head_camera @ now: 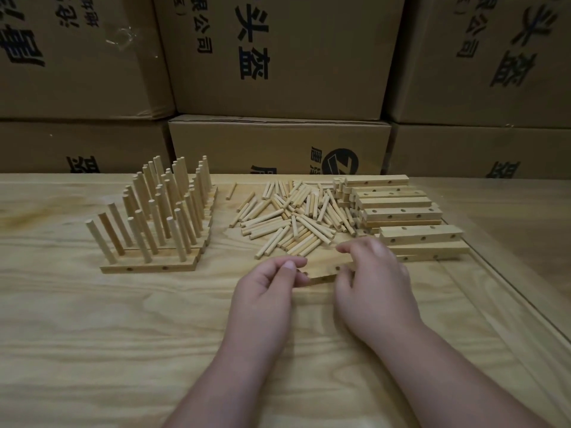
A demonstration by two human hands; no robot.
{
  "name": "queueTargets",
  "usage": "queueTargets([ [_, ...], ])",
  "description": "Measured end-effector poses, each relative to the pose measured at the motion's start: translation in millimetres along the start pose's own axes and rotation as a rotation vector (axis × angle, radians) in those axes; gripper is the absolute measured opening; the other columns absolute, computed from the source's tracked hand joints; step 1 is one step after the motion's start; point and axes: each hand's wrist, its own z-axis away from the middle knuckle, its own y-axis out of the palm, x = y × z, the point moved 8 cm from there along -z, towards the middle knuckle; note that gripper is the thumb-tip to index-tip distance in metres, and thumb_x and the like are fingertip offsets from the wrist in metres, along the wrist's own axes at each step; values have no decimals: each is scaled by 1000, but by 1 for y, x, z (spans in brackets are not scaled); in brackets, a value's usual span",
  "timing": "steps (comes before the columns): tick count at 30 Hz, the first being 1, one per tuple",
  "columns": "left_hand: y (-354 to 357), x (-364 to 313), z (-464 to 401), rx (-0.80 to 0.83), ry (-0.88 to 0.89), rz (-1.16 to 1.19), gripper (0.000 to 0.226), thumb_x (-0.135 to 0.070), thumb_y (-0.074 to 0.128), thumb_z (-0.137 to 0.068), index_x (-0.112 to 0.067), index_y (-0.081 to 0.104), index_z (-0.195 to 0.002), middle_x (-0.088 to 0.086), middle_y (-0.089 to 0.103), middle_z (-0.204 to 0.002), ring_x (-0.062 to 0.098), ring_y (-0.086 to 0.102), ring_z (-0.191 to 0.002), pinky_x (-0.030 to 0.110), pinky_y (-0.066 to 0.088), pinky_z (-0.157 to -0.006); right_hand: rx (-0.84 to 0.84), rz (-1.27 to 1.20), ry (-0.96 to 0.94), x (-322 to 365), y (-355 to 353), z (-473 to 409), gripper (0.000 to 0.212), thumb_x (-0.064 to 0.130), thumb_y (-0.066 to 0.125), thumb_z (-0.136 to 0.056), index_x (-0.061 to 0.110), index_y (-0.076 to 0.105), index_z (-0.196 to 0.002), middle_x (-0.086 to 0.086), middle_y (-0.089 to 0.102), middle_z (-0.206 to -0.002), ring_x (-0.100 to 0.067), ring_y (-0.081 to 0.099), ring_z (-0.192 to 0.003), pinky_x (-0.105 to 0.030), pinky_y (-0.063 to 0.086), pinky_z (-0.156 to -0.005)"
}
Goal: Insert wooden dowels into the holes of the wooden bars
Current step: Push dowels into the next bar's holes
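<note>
A pale wooden bar (pixel 324 267) with holes in its side lies on the table between my hands. My left hand (pixel 268 288) pinches its left end with thumb and fingers. My right hand (pixel 374 282) covers and grips its right end. A loose pile of wooden dowels (pixel 293 217) lies just beyond the bar. To the right of the pile is a stack of empty bars (pixel 398 208). At the left stand several bars with upright dowels in them (pixel 160 217).
The wooden table (pixel 123 335) has a raised rim along its right side (pixel 506 295). Stacked cardboard boxes (pixel 278 88) form a wall right behind the table. One stray dowel (pixel 231 191) lies between the filled bars and the pile.
</note>
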Motion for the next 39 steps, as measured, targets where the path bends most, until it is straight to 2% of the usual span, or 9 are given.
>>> queueTargets([
  [5,-6,6,0,-75,-85,109,30,-21,54,-103,-33,78,-89,-4,74,-79,2,66,-74,22,46,-71,138,141,140,-30,15,-6,52,17,47,-88,36,52,-137,12,50,-137,-14,40,-133,-41,24,-107],
  [12,-21,14,-7,-240,-159,301,25,-12,54,-102,-21,74,-90,-3,69,-77,10,65,-78,25,51,-65,182,83,4,-18,26,-4,30,29,55,-95,41,60,-123,18,52,-121,-14,37,-130,-37,21,-99],
  [17,-28,19,-10,-311,-192,568,20,-13,49,-103,-17,67,-94,-3,60,-63,11,58,-57,22,48,-53,165,-27,12,-17,22,-5,22,33,58,-97,38,62,-118,17,53,-113,-12,46,-123,-37,28,-102],
  [20,-27,19,-10,-325,-201,558,12,-16,53,-103,-25,59,-108,-2,63,-74,14,63,-65,27,52,-58,120,-265,-20,-10,16,-6,23,26,64,-95,34,65,-116,22,54,-104,-2,53,-107,-27,39,-100],
  [23,-22,20,-12,-259,-218,555,33,-25,59,-101,-28,50,-133,2,73,-100,21,75,-92,34,59,-74,126,-425,-74,2,16,-1,20,23,71,-90,32,68,-108,20,58,-97,8,54,-93,-3,38,-77],
  [27,-16,20,-14,-167,-244,584,45,-19,55,-104,-18,44,-147,3,77,-100,20,76,-94,34,60,-81,170,-458,-113,8,20,2,17,27,77,-86,35,70,-99,15,61,-90,6,58,-88,-3,40,-73],
  [30,-16,22,-15,-163,-255,584,39,-15,54,-104,-18,48,-142,0,80,-97,18,76,-96,33,59,-83,192,-493,-122,9,20,2,19,26,78,-85,37,70,-98,15,63,-92,1,61,-86,-6,42,-73],
  [36,-18,23,-16,-159,-225,501,11,-17,55,-104,-17,66,-108,6,79,-103,21,76,-92,31,58,-74,259,-620,-139,13,21,5,17,28,74,-88,35,74,-104,17,67,-97,-1,63,-85,-12,47,-71],
  [39,-21,24,-16,-193,-226,501,12,-25,57,-103,-23,68,-108,2,79,-98,18,74,-86,28,55,-66,186,-688,-52,0,22,-4,20,28,64,-94,32,72,-112,18,67,-109,3,60,-101,-16,47,-83],
])
